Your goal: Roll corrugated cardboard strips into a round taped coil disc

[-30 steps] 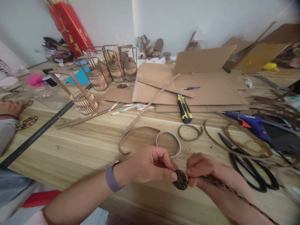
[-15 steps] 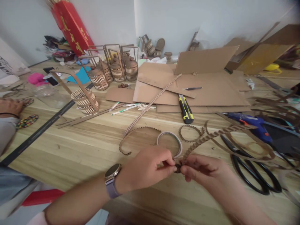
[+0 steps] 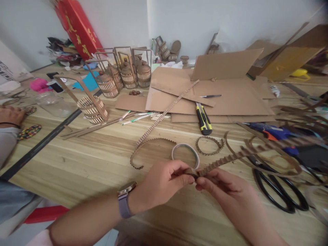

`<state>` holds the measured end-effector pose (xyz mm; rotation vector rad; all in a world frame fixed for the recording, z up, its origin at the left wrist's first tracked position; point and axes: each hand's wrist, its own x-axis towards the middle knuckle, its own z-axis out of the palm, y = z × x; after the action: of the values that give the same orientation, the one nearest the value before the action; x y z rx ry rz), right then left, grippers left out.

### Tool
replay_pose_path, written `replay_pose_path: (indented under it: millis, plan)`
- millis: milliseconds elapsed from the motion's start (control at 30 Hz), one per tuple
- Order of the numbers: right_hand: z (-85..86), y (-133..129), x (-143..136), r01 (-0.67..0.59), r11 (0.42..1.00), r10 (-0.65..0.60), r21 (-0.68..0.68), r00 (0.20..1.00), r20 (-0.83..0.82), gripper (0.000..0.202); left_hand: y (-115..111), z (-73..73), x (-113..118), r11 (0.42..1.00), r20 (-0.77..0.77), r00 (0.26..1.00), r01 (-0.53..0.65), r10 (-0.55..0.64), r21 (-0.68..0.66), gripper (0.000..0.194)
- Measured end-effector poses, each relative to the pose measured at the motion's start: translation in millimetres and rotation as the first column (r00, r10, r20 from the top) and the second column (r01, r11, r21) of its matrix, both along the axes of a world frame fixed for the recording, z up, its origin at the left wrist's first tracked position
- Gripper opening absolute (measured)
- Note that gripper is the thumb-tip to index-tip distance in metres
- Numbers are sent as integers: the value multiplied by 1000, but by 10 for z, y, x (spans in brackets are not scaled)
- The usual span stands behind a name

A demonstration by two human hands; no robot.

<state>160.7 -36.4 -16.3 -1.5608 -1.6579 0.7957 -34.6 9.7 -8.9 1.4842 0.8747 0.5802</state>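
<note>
A brown corrugated cardboard strip [image 3: 230, 156] runs between my fingers, its long free end stretching up to the right. My left hand [image 3: 164, 181], with a watch on the wrist, pinches the strip's near end, which looks curled or rolled; the fingers hide most of it. My right hand [image 3: 228, 189] grips the strip just beside that, thumb and fingertips close to the left thumb. Just beyond my hands lies a roll of tape [image 3: 175, 150]. A ring of corrugated strip [image 3: 201, 152] and a curved loose strip [image 3: 134, 164] rest near it.
Black-handled scissors [image 3: 275, 201] and a blue glue gun [image 3: 258, 128] lie on the right. A yellow-black utility knife [image 3: 204, 119] touches the cardboard sheets [image 3: 230, 106]. Several small slatted baskets [image 3: 128, 77] stand at the back left. Another person's hand [image 3: 11, 116] is at the left edge.
The strip's free end has swung down and to the right, now over the glue gun. Both hands have shifted only slightly and still pinch the strip.
</note>
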Motion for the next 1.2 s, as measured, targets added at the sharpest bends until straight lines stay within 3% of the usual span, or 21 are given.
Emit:
replay_pose_path:
  millis: [167, 300, 467, 567, 633, 733, 800, 900, 1000, 1200]
  plan:
    - [-34, 8, 57, -41, 987, 18, 155, 989, 150, 21, 1, 61, -25, 983, -204, 979, 43, -6, 180, 14]
    - [-27, 36, 42, -156, 940, 66, 304, 956, 284, 28, -1, 86, -32, 934, -359, 932, 166, -43, 317, 16]
    - [-105, 67, 74, -371, 870, 197, 325, 866, 460, 28, -18, 69, -3, 824, -625, 776, 410, -89, 392, 18]
    - [-129, 71, 81, -427, 847, 269, 317, 859, 436, 28, -27, 88, 20, 781, -700, 708, 485, -87, 393, 22]
    - [-110, 62, 81, -386, 855, 241, 347, 888, 392, 26, -24, 112, 24, 800, -653, 754, 432, -67, 417, 23]
    - [-63, 26, 109, -228, 908, 94, 351, 928, 361, 24, -7, 128, 9, 891, -399, 917, 178, 4, 418, 27]
    - [-42, -2, 145, -129, 941, 12, 312, 937, 349, 25, 5, 115, -7, 955, -179, 984, 37, 17, 295, 33]
    - [-33, -26, 184, -53, 962, -38, 269, 946, 322, 28, 14, 84, -22, 992, 2, 1000, -4, 4, 123, 24]
    - [-30, -22, 178, -53, 965, -24, 256, 957, 290, 30, 12, 81, -29, 987, -13, 1000, -11, 13, 159, 17]
    - [-3, 17, 145, -121, 958, 42, 261, 956, 289, 20, 1, 107, -51, 897, -158, 986, 24, 51, 441, 17]
